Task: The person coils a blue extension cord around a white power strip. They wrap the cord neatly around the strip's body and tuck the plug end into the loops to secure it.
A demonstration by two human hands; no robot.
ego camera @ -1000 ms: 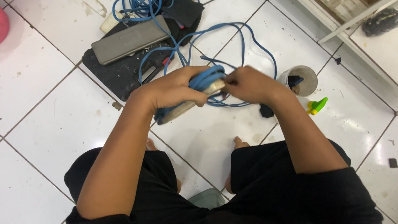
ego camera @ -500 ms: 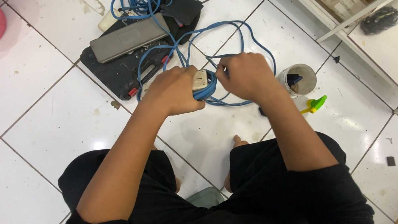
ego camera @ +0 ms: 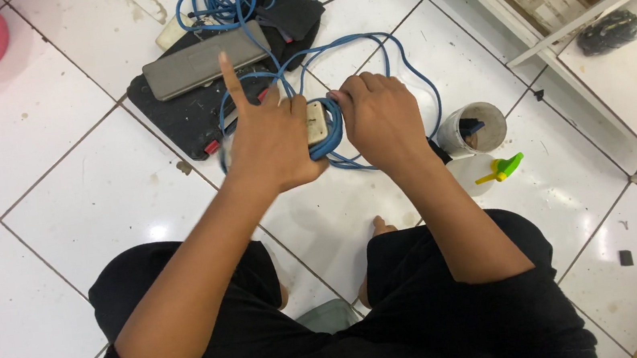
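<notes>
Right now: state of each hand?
Left hand: closed on the small beige block wrapped in blue cable, index finger sticking up.
Right hand: closed on the blue cable beside the block.

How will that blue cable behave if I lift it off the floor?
The blue cable lies in loose loops, so it is probably floppy and will trail. It runs between both hands and the pile behind, so it may snag.

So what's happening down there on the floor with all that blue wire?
A person sits over a white tiled floor, both hands on a blue cable looped around a small beige block. The left hand steadies the bundle, one finger raised; the right hand grips the cable beside it. More cable trails over a flat black case.
</notes>
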